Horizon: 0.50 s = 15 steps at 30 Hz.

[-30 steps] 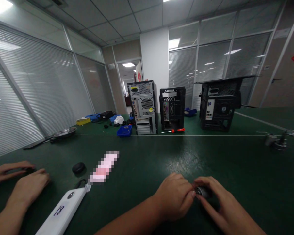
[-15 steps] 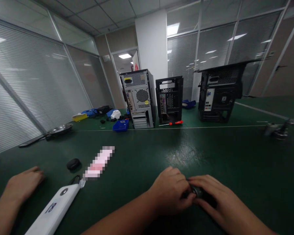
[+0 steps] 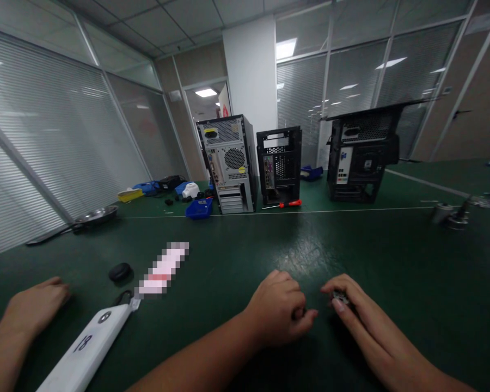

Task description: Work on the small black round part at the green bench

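Note:
Low over the green table, my left hand (image 3: 278, 310) has its fingers curled in and its thumb pointing right. Something small and dark may be between thumb and fingers, too hidden to name. Just to its right, apart from it, my right hand (image 3: 369, 321) pinches a small grey metal part (image 3: 340, 296) between thumb and fingertips. The part's exact kind is unclear, as the fingers cover much of it.
Another person's hand (image 3: 36, 305) rests at the left by a white bar (image 3: 84, 348) marked 18 and a round black object (image 3: 120, 271). Several computer cases (image 3: 231, 169) stand behind, with a red screwdriver (image 3: 289, 204) and a blue tray (image 3: 198, 208). Metal parts (image 3: 453, 216) lie right.
My hands were together around the small metal part. Now they are apart, with the part in my right hand and my left hand drawn slightly left. The view has shifted a little.

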{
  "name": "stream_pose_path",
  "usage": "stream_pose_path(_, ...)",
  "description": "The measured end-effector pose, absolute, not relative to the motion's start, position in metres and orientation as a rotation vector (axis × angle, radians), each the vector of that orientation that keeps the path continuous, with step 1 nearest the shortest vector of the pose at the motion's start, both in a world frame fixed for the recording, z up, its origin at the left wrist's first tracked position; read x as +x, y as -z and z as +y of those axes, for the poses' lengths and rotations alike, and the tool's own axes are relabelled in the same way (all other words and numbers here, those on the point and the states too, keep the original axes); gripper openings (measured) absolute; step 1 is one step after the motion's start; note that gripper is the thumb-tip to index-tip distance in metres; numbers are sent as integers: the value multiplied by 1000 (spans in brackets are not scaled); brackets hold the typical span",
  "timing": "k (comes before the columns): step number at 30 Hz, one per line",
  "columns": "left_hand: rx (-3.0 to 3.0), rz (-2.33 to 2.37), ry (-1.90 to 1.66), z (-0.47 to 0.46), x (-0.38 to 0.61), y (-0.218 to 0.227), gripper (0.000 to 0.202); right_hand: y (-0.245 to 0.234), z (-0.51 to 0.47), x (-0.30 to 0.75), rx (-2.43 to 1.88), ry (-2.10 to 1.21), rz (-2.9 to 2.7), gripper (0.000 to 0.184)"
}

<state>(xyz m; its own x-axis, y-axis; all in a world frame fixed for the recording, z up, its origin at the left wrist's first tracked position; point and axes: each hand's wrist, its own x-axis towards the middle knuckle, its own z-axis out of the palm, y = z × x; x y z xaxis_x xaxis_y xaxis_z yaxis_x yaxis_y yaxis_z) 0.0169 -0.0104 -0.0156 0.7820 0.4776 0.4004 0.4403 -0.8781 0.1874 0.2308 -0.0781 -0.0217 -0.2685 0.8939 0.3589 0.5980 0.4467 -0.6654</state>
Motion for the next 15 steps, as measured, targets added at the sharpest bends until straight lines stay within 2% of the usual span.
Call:
stream_pose_path(4, 2880, 665, -615, -10, 16, 11, 18, 19, -85, 222, -1140, -292, -2236, 27)
stream_pose_path(7, 2918, 599, -549, -10, 15, 10, 15, 24, -86, 218, -1065, -81, -2327, 27)
stream_pose_path(15, 3048, 403, -526, -10, 15, 16, 29, 34, -83, 226, -1125, -18, -2355, 18)
